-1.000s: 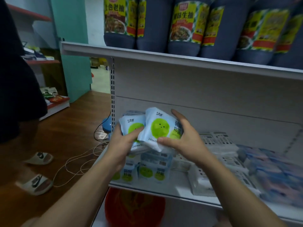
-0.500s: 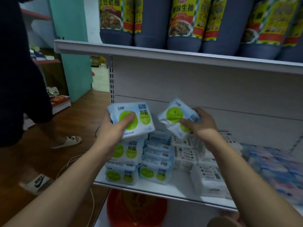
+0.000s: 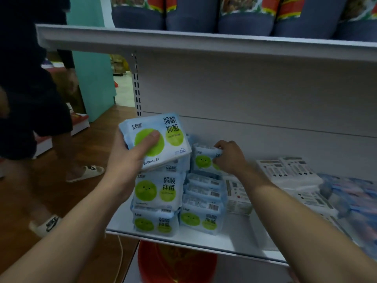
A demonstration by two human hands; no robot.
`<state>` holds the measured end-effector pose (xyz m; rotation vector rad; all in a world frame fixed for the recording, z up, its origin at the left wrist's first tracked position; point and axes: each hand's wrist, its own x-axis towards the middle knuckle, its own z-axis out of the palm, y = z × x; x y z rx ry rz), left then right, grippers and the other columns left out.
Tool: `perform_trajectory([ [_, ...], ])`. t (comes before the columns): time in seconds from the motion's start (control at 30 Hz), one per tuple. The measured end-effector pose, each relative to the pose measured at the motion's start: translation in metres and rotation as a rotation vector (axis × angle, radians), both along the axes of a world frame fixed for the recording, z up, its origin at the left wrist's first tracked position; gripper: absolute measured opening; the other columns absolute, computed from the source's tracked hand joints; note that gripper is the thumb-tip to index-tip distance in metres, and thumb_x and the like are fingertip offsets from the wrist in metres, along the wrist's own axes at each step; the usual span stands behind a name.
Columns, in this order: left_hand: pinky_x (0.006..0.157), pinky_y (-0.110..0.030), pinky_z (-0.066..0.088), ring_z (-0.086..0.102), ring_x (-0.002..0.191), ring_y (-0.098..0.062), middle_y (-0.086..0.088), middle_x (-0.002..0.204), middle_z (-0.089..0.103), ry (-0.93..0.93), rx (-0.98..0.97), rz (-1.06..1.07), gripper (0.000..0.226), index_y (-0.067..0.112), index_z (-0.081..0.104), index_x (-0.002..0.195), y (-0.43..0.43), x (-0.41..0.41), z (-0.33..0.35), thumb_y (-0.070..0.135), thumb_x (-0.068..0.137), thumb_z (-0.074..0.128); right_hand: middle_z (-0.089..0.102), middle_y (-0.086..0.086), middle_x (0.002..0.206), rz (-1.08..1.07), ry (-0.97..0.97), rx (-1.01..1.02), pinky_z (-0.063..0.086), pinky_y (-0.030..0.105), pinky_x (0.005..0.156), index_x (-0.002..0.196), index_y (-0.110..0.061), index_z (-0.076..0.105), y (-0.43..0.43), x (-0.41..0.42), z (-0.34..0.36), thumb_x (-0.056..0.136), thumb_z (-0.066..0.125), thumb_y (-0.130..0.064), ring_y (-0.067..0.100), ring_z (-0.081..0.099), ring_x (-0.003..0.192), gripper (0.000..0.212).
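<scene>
My left hand grips a light-blue packet with green circles, held above the left stack of like packets on the white shelf. Its thumb lies across the packet's front. My right hand holds a second such packet on top of the neighbouring stack, fingers curled round its right edge.
White packs and bluish packs fill the shelf to the right. Dark sauce bottles stand on the upper shelf. A person in dark clothes and slippers stands at the left on the wooden floor. A red bucket sits below.
The two packets, held together a second ago, have been parted. My right hand has lowered its packet onto the right stack. My left hand stays raised with its packet.
</scene>
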<state>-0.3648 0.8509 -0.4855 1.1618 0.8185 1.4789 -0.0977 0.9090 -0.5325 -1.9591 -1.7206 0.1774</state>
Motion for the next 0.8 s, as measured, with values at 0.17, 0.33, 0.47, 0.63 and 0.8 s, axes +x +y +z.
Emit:
perform_trajectory([
  [0.17,0.091,-0.056,0.052,0.069,0.102,-0.031,-0.006,0.115,0.07,0.024,0.024,-0.032,0.059,0.027,0.055,0.122,0.013,0.003,0.007,0.029,0.07,0.082,0.062,0.011,0.113,0.099,-0.067,-0.229,0.035,0.02,0.071,0.114,-0.008,0.063,0.026,-0.006,-0.026,0.078,0.074,-0.019,0.025,0.058,0.101,0.039],
  [0.33,0.087,-0.054,0.055,0.071,0.097,-0.028,-0.005,0.111,0.072,0.076,0.007,-0.057,0.064,0.025,0.053,0.124,0.024,0.006,0.007,0.028,0.068,0.083,0.048,0.0,0.051,0.018,0.026,-0.143,0.034,0.024,0.052,0.056,-0.012,0.053,0.041,0.001,-0.041,0.089,0.063,-0.042,0.014,0.05,0.051,0.046],
  [0.47,0.085,-0.054,0.056,0.072,0.094,-0.028,-0.005,0.108,0.073,0.108,-0.047,-0.075,0.06,0.025,0.054,0.123,0.03,0.009,0.0,0.032,0.067,0.076,0.061,0.011,0.119,0.083,-0.226,-0.111,0.043,0.028,0.08,0.118,-0.009,0.064,0.065,-0.002,-0.027,0.087,0.066,-0.027,0.025,0.058,0.107,0.036],
  [0.63,0.087,-0.055,0.055,0.071,0.096,-0.029,-0.005,0.108,0.073,0.096,-0.057,-0.05,0.048,0.028,0.058,0.114,0.035,0.008,-0.007,0.031,0.069,0.075,0.063,0.009,0.105,0.121,-0.47,-0.281,0.04,0.027,0.069,0.102,-0.011,0.061,0.083,-0.011,-0.038,0.084,0.069,-0.024,0.023,0.058,0.088,0.024],
  [0.8,0.088,-0.052,0.055,0.07,0.099,-0.028,-0.004,0.112,0.072,0.102,-0.016,-0.043,0.054,0.024,0.056,0.124,0.038,0.002,-0.001,0.029,0.074,0.074,0.049,0.001,0.07,0.054,-0.535,-0.248,0.038,0.026,0.061,0.065,-0.01,0.051,0.08,-0.009,-0.039,0.084,0.067,-0.023,0.022,0.055,0.075,0.028],
])
